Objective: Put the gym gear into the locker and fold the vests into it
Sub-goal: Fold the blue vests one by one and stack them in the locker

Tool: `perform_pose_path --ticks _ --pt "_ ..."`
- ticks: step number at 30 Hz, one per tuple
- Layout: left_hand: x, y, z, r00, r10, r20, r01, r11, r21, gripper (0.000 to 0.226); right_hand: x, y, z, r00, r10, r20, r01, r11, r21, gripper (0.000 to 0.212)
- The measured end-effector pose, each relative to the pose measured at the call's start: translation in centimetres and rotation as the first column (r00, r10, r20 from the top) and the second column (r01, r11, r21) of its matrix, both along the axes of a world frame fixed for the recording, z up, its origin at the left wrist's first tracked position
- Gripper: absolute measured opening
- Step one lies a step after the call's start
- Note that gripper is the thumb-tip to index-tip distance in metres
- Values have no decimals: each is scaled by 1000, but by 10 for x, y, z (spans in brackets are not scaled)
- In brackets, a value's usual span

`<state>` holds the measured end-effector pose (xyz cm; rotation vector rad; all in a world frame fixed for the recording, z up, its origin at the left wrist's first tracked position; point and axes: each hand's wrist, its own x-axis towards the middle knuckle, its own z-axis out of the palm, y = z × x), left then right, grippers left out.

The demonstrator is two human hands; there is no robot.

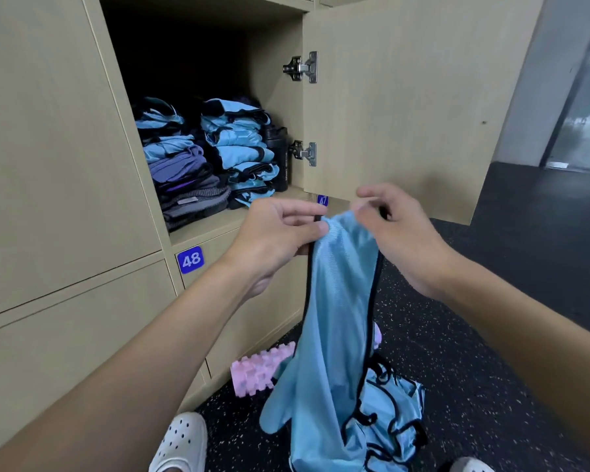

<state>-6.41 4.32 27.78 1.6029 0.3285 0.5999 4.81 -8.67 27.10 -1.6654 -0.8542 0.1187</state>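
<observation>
Head view: vest (338,301) being held up before the open locker (273,80)

The left hand (280,233) is pinching the black-trimmed top edge of the light blue vest, and the right hand (399,233), slightly blurred, is gripping that edge just beside it. The vest is hanging down to a heap of vests (392,413) on the floor (491,335). Folded vests (242,148) are sitting stacked inside the locker, beside a dark bottle (280,158).

Shiny blue mesh-cloth vest (338,301); matt wood-grain locker (406,97).
</observation>
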Motion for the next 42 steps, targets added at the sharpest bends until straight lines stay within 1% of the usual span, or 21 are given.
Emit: perform_pose_path --ticks 2,4,6,9,11,13,16,19,20,23,24,27,30,32,33,35,36,37,39,40,42 --pt "2 -2 -1 999 16 39 -16 1000 -2 21 -1 -3 -3 985 169 12 -165 973 -161 20" --pt "3 -2 0 997 46 55 -48 999 21 24 0 -3 -6 983 162 89 -136 960 -244 6" --pt "3 -2 -2 999 23 28 -24 1000 20 39 3 -3 -5 991 67 112 -44 981 -189 12" --pt "2 -4 -12 978 -159 -133 161 987 5 57 7 -6 3 991 -37 128 44 997 -58 22" --pt "2 -7 -23 939 -210 -271 244 964 101 53 10 -9 7 995 -70 67 69 997 17 24" --pt "4 -12 -35 934 -157 -321 234 948 215 45 14 -11 9 998 -55 -33 58 995 82 24" --pt "9 -18 -44 971 -12 -241 99 931 350 55 10 -13 13 985 21 -171 1 992 128 24" --pt "14 -26 -43 996 -18 -85 41 958 285 71 6 -9 11 992 59 -109 -48 994 102 25" --pt "16 -30 -42 999 -24 -29 31 966 257 64 4 -8 10 995 66 -80 -58 993 100 25" --pt "21 -41 -41 991 55 121 -80 974 213 23 3 -7 10 999 24 36 -27 997 79 25" --pt "22 -41 -42 985 87 151 -116 974 195 18 3 -7 11 998 1 68 -6 997 78 25" --pt "25 -40 -48 980 134 145 -156 976 154 18 6 -9 10 993 -64 102 52 993 107 27" --pt "25 -39 -50 982 130 140 -154 971 181 22 5 -10 12 991 -96 97 88 993 80 30" --pt "23 -38 -43 976 121 184 -159 964 214 26 2 -13 16 997 22 72 -22 1000 -4 19" --pt "22 -35 -39 971 114 211 -159 964 211 26 -1 -15 18 991 108 75 -101 991 -87 22" --pt "20 -30 -33 965 69 254 -123 971 206 23 -5 -20 23 964 237 122 -200 946 -255 57" --pt "19 -29 -32 964 36 264 -96 971 218 23 -5 -22 25 951 271 152 -215 927 -307 68" --pt "19 -28 -33 964 12 265 -76 969 233 23 -6 -23 27 938 297 181 -227 917 -329 67" --pt "18 -29 -37 972 -6 235 -53 968 245 24 -4 -23 28 918 301 258 -211 923 -322 31" --pt "18 -31 -39 977 -17 213 -35 970 241 24 -2 -22 27 917 264 297 -171 937 -305 20" --pt "19 -34 -44 986 -56 154 20 974 226 25 3 -20 24 919 171 357 -70 958 -279 32"
